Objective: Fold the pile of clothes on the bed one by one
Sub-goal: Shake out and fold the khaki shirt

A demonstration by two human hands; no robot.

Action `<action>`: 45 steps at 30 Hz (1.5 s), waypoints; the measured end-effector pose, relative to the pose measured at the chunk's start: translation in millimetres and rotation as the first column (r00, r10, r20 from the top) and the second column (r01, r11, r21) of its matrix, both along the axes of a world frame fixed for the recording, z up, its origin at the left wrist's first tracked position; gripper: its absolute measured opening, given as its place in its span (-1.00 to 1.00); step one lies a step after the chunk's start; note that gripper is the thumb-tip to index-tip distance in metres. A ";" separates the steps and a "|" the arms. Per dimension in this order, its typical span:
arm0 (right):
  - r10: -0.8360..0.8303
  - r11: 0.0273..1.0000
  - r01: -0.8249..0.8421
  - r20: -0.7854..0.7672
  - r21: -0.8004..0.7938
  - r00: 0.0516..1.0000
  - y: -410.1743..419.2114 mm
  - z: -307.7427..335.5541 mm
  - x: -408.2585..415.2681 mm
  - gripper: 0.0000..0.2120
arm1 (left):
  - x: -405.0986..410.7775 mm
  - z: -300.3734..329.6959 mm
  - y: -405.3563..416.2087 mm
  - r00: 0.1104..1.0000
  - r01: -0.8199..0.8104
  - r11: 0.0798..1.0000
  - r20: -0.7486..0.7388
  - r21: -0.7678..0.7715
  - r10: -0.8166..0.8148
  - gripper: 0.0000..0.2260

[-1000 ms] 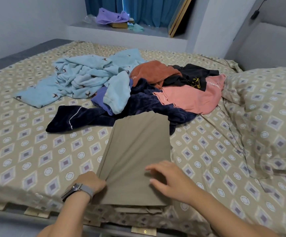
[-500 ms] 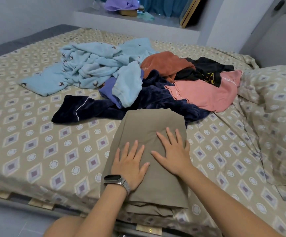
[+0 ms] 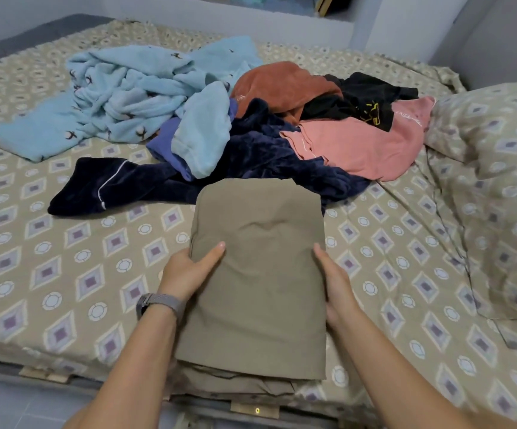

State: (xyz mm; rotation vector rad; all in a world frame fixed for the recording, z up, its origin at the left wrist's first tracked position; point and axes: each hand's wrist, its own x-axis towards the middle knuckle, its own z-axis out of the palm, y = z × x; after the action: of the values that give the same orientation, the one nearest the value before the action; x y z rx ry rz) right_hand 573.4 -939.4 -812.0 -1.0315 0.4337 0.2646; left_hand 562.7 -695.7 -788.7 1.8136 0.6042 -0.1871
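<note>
both hands gripped the folded khaki garment (image 3: 260,274) by its sides, left hand (image 3: 186,274), right hand (image 3: 334,283); the clothes pile (image 3: 251,128) lay just behind the garment.

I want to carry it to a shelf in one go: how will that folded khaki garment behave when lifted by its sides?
The folded khaki garment will probably sag in the middle, since it dents between the left hand and right hand. The loose layers at its near edge may slip apart. It looks thin, so likely light.
</note>
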 end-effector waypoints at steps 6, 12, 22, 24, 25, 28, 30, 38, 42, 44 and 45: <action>0.173 0.985 -0.174 0.043 0.019 0.984 5.6 0.0 10.8 -0.45 | 11.1 2.1 6.0 0.992 0.128 0.955 0.027 -0.266 -0.126 -0.60; 0.379 0.917 -0.376 0.000 -0.135 0.925 11.2 14.0 17.9 -0.41 | 28.1 -1.5 6.0 0.950 0.313 0.949 0.031 -0.033 -0.312 -0.24; 0.495 0.805 -0.535 -0.207 -0.257 0.844 28.4 113.1 17.2 -0.35 | -19.2 67.9 20.2 0.995 -0.048 0.919 -0.098 -0.392 0.010 -0.28; 0.542 0.767 -0.591 -0.242 -0.251 0.805 51.7 141.1 16.9 -0.34 | -37.4 97.6 42.6 0.986 -0.142 0.902 -0.140 -0.408 0.091 -0.18; 0.567 0.747 -0.617 -0.248 -0.249 0.786 67.8 154.1 17.4 -0.33 | -45.8 112.5 57.4 0.981 -0.180 0.897 -0.147 -0.405 0.130 -0.12; 0.668 0.675 -0.710 -0.243 -0.200 0.703 135.1 190.0 21.7 -0.29 | -70.9 157.3 114.5 0.955 -0.295 0.878 -0.139 -0.377 0.261 -0.09; 0.744 0.614 -0.773 -0.210 -0.159 0.634 190.6 210.2 24.2 -0.28 | -86.7 184.7 159.5 0.932 -0.362 0.862 -0.123 -0.355 0.341 -0.06; 0.885 0.453 -0.889 -0.090 -0.063 0.458 420.6 265.8 10.8 -0.25 | -145.6 271.9 349.6 0.828 -0.550 0.799 -0.030 -0.243 0.560 -0.31; 0.926 0.365 -0.930 -0.080 -0.053 0.368 505.7 298.9 -2.0 -0.25 | -170.9 305.3 417.3 0.765 -0.630 0.740 -0.022 -0.235 0.644 -0.25; 0.943 0.325 -0.945 -0.066 -0.043 0.327 539.4 315.8 -5.6 -0.29 | -181.6 320.2 444.5 0.745 -0.651 0.727 -0.002 -0.219 0.667 -0.27; 0.949 0.307 -0.951 -0.067 -0.039 0.309 554.3 324.8 -6.8 -0.27 | -185.3 328.4 456.4 0.734 -0.661 0.717 0.008 -0.219 0.679 -0.29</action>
State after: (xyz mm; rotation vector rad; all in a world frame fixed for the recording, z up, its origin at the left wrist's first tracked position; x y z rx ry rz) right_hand 566.7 -385.1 -487.2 -1.2667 -0.2407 1.3873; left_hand 377.4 -239.3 -460.2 1.2914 1.1033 0.3217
